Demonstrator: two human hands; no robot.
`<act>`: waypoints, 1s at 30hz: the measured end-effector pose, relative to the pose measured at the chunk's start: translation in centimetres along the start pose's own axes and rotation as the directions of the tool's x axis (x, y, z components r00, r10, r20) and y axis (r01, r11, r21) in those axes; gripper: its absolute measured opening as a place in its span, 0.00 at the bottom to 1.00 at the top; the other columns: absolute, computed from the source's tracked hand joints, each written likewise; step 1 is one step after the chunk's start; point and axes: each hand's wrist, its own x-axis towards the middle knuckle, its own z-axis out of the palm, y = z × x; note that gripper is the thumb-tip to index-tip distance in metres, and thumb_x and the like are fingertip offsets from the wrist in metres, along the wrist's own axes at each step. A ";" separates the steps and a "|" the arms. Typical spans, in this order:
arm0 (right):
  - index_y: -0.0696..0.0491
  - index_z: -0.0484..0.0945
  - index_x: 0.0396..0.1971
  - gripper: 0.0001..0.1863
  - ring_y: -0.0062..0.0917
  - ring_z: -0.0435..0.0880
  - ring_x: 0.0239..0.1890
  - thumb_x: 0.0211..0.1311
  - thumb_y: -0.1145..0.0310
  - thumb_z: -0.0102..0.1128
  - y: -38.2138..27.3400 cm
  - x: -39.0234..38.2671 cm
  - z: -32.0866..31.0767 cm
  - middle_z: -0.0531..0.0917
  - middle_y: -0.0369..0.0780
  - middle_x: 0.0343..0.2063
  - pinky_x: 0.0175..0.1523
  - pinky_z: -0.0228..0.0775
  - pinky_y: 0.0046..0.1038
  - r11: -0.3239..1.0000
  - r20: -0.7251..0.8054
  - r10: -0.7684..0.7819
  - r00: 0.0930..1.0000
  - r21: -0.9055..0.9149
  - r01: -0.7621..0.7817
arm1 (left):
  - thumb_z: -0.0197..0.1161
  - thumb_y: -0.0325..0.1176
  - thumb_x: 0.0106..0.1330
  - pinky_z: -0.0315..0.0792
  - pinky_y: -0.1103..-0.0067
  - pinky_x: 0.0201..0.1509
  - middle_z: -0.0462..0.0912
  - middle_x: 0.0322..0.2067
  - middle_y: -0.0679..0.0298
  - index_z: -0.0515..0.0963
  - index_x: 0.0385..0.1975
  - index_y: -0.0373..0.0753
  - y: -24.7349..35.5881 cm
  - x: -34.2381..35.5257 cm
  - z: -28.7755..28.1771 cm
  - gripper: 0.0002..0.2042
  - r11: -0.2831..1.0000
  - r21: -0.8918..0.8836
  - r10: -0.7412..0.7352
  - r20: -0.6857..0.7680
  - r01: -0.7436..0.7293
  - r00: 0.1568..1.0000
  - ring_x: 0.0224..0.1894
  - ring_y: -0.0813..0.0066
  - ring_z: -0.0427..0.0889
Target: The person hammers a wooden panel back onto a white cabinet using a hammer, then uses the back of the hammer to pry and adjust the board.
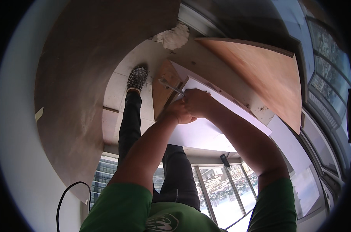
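My right hand is closed around the handle of a hammer, whose slightly blurred metal head points up and to the left. Just below and touching it is my left hand, with its fingers curled; whatever they may hold is hidden. Both hands are over a white panel, near its upper left corner. Beside that corner, under the hammer's head, lies a reddish-brown wooden board.
A large brown board stands on the left. Another wooden board leans at the upper right, near the windows. A crumpled whitish heap lies on the floor ahead. My shoe rests on the tiles. A black cable loops at the lower left.
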 end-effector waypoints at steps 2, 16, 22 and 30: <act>0.65 0.77 0.47 0.16 0.47 0.86 0.41 0.67 0.69 0.53 -0.6 -0.9 3.7 0.84 0.53 0.37 0.45 0.78 0.44 0.971 -0.099 -0.002 0.995 -0.239 -0.022 | 0.57 0.47 0.66 0.50 0.58 0.79 0.77 0.60 0.60 0.79 0.51 0.41 -0.4 1.5 -4.7 0.20 0.918 0.360 0.190 -0.038 -0.164 0.981 0.70 0.62 0.66; 0.58 0.75 0.41 0.14 0.53 0.82 0.41 0.75 0.62 0.49 12.4 -9.2 -0.7 0.83 0.54 0.35 0.47 0.71 0.47 0.633 -0.030 0.522 0.853 0.683 -0.363 | 0.44 0.51 0.73 0.35 0.59 0.82 0.45 0.79 0.63 0.59 0.73 0.46 0.7 0.4 -1.9 0.31 0.950 0.312 -0.022 0.074 -0.002 0.997 0.81 0.67 0.39; 0.60 0.77 0.43 0.16 0.54 0.82 0.46 0.73 0.62 0.48 12.6 -7.7 2.9 0.83 0.59 0.40 0.53 0.72 0.48 0.736 -0.028 0.514 0.857 0.528 -0.424 | 0.45 0.51 0.73 0.35 0.59 0.82 0.45 0.79 0.64 0.59 0.74 0.48 0.9 0.4 -2.1 0.31 0.949 0.316 -0.042 0.078 0.015 0.996 0.81 0.69 0.39; 0.64 0.78 0.42 0.17 0.53 0.83 0.46 0.73 0.63 0.48 16.5 -8.4 8.0 0.83 0.58 0.41 0.55 0.73 0.47 0.787 0.087 0.516 0.852 0.344 -0.512 | 0.45 0.51 0.73 0.36 0.60 0.82 0.45 0.79 0.64 0.59 0.73 0.48 0.8 0.4 -2.2 0.30 0.953 0.301 -0.044 0.077 0.019 0.996 0.80 0.69 0.40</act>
